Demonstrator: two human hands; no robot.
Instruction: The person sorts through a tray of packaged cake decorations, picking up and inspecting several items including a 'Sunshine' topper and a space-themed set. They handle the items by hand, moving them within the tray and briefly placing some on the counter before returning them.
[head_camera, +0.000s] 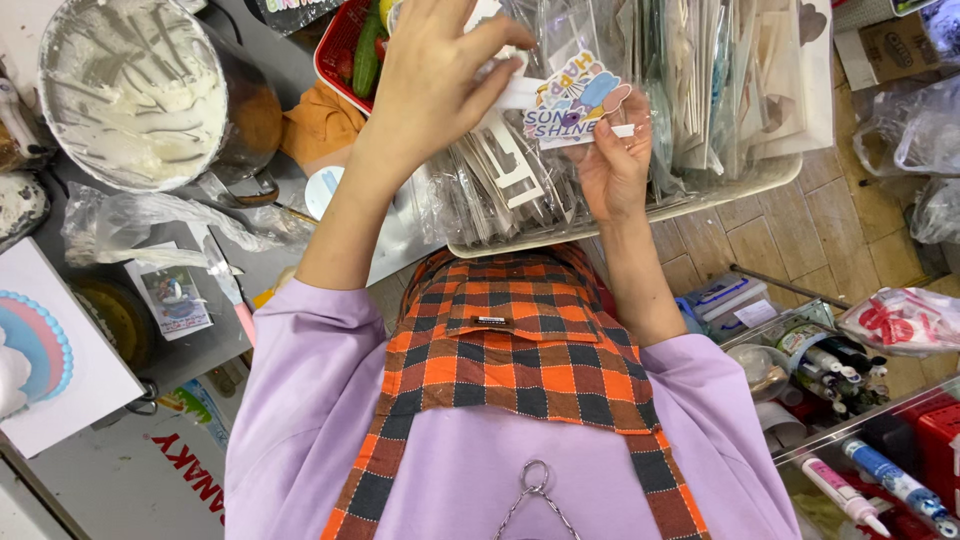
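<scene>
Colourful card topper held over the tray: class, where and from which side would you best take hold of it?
Probably by its edge, pinched across the two flat faces. The colourful card topper is thin and flat, facing the camera, so fingers come in from the sides, as the left hand and right hand do. Packets crowd the white tray behind it.
</scene>
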